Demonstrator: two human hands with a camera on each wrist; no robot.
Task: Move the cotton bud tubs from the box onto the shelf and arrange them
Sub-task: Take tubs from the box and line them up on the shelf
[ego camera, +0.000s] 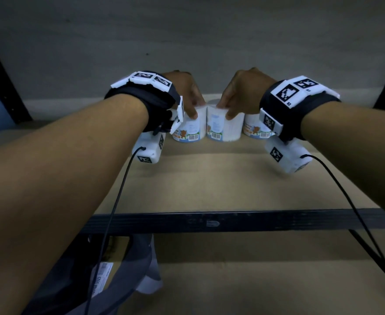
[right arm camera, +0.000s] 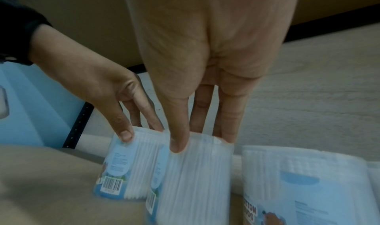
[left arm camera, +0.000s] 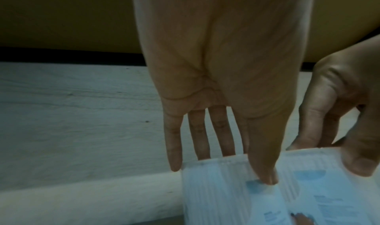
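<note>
Three cotton bud tubs are seen upright in a row on the brown shelf board [ego camera: 209, 178], just above frame centre in the head view, near the back edge by the pale wall [ego camera: 187, 42]. The left tub [ego camera: 190, 127] is gripped from above by the left hand [ego camera: 184, 92]: thumb laid on the near side, fingers dropped behind the rim, as confirmed in the left wrist view. The middle tub [ego camera: 224, 128] is gripped the same way by the right hand [ego camera: 243, 92], thumb on the front wall, fingers behind the top edge. Left and middle tubs are seen touching or almost touching; contact cannot be told for sure. The right tub [ego camera: 254, 129] is left free, just beside the middle one, partly hidden behind the right wrist band [ego camera: 284, 98] in the head view. In the right wrist view it is shown at lower right [right arm camera: 298, 179], apart from the hand. Bear print and barcode labels are visible on the tubs. A black shelf rail [ego camera: 232, 220] is crossed by two black cables [ego camera: 116, 201] in the lower half. A further brown board is seen below it. The box is not identified in any view.
</note>
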